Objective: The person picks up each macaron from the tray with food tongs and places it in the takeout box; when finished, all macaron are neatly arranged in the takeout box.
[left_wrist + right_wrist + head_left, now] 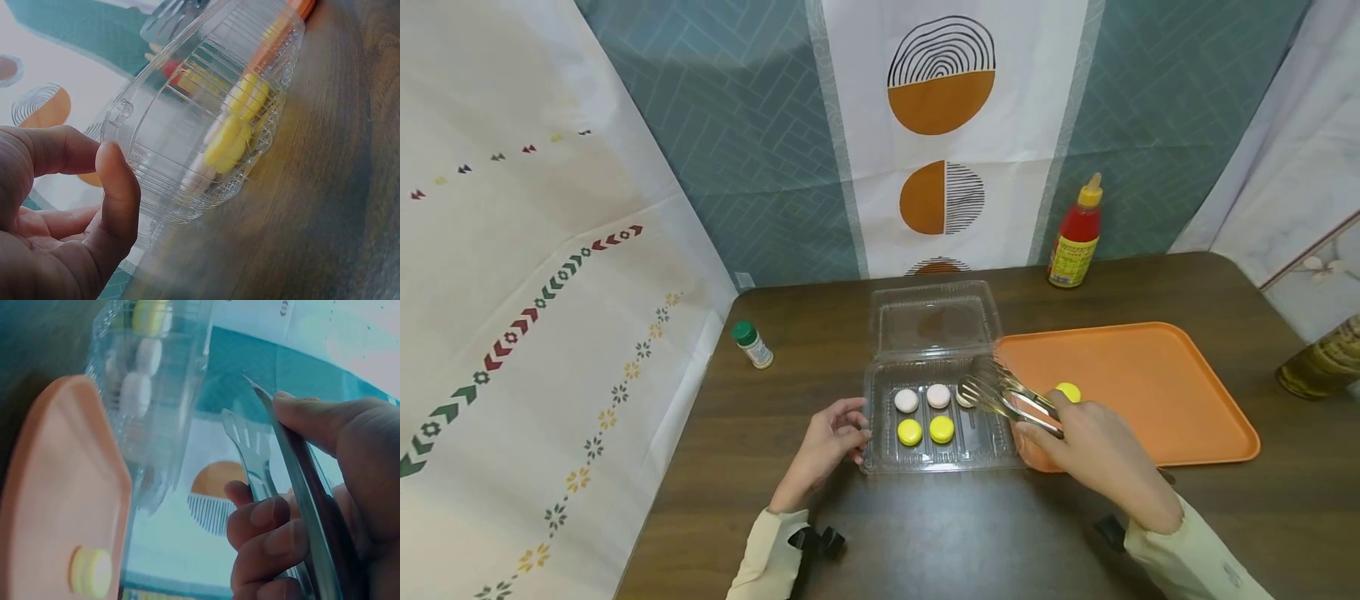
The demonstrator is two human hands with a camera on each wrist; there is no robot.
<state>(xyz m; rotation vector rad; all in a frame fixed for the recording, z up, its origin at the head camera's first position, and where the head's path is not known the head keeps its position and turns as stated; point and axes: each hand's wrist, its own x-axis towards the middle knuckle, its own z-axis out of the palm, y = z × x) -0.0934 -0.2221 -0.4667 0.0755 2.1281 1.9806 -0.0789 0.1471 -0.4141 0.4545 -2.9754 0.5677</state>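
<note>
My left hand (pixel 829 443) pinches the left rim of a clear plastic clamshell box (pixel 981 437) between thumb and fingers. Inside the box, pale pinkish-white macarons (pixel 937 396) form the back row, the rightmost partly behind the tongs. Two yellow macarons (pixel 942 429) sit in front of them. Metal serving tongs (pixel 300 481) are gripped in my right hand (pixel 1101 450), above the box's right side and the tray's left edge. Their arms are spread, with nothing between the tips. One more yellow macaron (pixel 91 572) lies on the orange tray (pixel 1150 400), partly covered by my right hand in the head view.
The box's lid (pixel 936 321) lies folded back behind it. A green-capped shaker (pixel 752 344) stands at the left, a red sauce bottle (pixel 1075 237) at the back right. A dark yellowish bottle (pixel 1322 358) stands at the far right. Patterned cloths hang around the table.
</note>
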